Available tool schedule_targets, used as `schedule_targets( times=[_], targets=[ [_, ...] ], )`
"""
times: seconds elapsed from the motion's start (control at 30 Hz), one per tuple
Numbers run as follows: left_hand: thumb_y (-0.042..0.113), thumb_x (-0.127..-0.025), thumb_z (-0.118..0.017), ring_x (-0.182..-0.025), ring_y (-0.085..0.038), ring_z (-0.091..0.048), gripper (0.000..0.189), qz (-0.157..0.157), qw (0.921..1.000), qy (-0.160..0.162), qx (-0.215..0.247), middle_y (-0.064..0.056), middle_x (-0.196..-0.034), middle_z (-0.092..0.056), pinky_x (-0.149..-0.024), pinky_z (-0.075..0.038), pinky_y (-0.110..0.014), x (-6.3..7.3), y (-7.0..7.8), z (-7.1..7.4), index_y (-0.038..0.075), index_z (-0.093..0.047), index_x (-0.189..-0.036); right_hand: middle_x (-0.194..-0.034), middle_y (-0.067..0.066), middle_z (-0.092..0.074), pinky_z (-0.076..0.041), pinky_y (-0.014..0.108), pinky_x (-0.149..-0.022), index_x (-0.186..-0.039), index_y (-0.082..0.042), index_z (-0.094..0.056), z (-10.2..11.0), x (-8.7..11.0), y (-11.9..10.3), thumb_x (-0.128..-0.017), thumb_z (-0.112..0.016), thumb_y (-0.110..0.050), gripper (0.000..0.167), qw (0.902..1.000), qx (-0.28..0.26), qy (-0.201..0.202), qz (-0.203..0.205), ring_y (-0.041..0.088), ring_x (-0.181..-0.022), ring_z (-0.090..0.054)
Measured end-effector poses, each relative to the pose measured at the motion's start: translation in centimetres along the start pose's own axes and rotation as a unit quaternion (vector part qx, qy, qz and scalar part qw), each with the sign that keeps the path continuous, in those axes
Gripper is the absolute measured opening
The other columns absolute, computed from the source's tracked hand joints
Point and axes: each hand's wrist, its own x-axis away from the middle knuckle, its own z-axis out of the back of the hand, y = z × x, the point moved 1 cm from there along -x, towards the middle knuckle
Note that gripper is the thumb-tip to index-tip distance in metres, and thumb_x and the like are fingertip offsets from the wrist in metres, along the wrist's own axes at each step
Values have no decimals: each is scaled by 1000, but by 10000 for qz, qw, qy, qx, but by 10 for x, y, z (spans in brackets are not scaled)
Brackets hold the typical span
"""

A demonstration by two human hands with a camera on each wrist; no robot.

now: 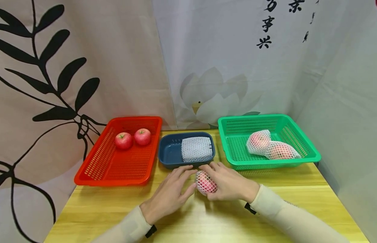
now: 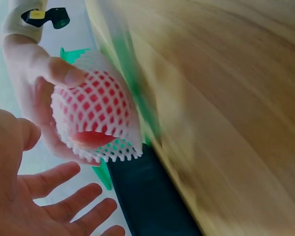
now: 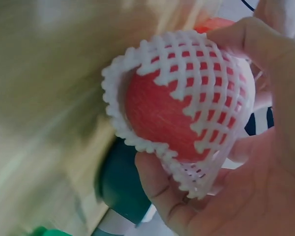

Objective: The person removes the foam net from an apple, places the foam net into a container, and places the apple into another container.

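A red apple in a white foam net sleeve (image 1: 205,183) is gripped by my right hand (image 1: 229,182), thumb on one side and fingers on the other. Through the sleeve's open end, bare apple skin (image 3: 157,115) shows in the right wrist view. My left hand (image 1: 171,192) is just left of the apple with its fingers spread. In the left wrist view that hand (image 2: 54,191) is apart from the netted apple (image 2: 96,105) and holds nothing.
A red basket (image 1: 121,168) at left holds two bare apples (image 1: 133,138). Behind my hands, a dark blue tray (image 1: 170,152) contains flat white foam nets (image 1: 196,149). The green basket (image 1: 234,145) at right has two netted apples (image 1: 270,146). A curtain (image 1: 130,67) hangs behind the wooden table (image 1: 188,226).
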Motion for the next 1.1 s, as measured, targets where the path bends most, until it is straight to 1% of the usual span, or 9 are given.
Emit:
schedule_targets(
  times=[0.2,0.27,0.37,0.47,0.6,0.73,0.87,0.97,1.1],
  targets=[
    [43,-117,-70,-150,-32,-67,49,-13,10000,-3,34,-8,-167,-65,-125,-58,-62,0,0,-2,22,-68,-161,-127,5,-69,-61,33,-74,-160,-15,-60,-9,0,4,-89,-95,-43,83,9999,85,100,-45,20,-106,-66],
    [41,-117,-70,-148,-32,-68,47,-43,10000,38,11,-9,-165,-67,-124,-59,-61,1,0,-3,21,-69,-160,-129,5,-70,-63,35,-79,-160,-15,-60,-11,1,6,-90,-94,-46,84,9997,170,154,-34,21,-108,-68],
    [41,-117,-71,-148,-31,-69,47,-27,10000,32,-11,-7,-163,-68,-124,-59,-60,1,-1,-4,21,-69,-159,-135,6,-72,-67,43,-92,-162,-14,-60,-13,2,7,-92,-94,-50,86,9996,210,211,8,23,-115,-70],
    [43,-117,-70,-147,-30,-69,47,7,10000,-4,6,-5,-161,-69,-124,-59,-60,2,-2,-6,22,-69,-159,-142,7,-73,-66,49,-105,-166,-14,-58,-15,5,8,-94,-94,-54,90,9997,175,192,9,25,-124,-70],
    [44,-118,-70,-146,-28,-70,48,36,10000,-38,80,-3,-160,-70,-123,-60,-58,2,-1,-7,21,-69,-161,-149,7,-71,-65,55,-111,-170,-13,-53,-18,9,9,-94,-95,-57,98,9999,-42,159,-27,26,-131,-69],
    [42,-117,-71,-145,-26,-71,47,26,10000,-2,90,-2,-157,-71,-122,-61,-55,2,-2,-8,20,-70,-159,-153,7,-68,-64,56,-114,-175,-12,-47,-19,13,11,-91,-99,-55,107,9993,-292,217,26,25,-136,-69],
    [39,-117,-72,-142,-24,-72,44,-27,10000,29,55,0,-153,-74,-121,-62,-50,3,-4,-10,19,-72,-156,-158,10,-64,-64,57,-116,-179,-14,-42,-21,15,13,-89,-101,-53,114,9982,-551,223,36,29,-141,-69],
    [39,-117,-71,-141,-23,-73,43,-62,9999,32,79,0,-151,-75,-121,-62,-48,3,-5,-12,18,-72,-155,-161,12,-62,-64,58,-116,-179,-16,-40,-24,16,15,-88,-103,-52,117,9971,-738,207,-10,32,-143,-69],
    [37,-118,-71,-140,-23,-74,41,-91,9999,91,103,-1,-149,-76,-120,-63,-48,3,-6,-15,17,-73,-153,-160,11,-62,-65,57,-117,-178,-16,-42,-27,17,17,-87,-104,-47,115,9956,-896,255,66,30,-141,-70]
  ],
)
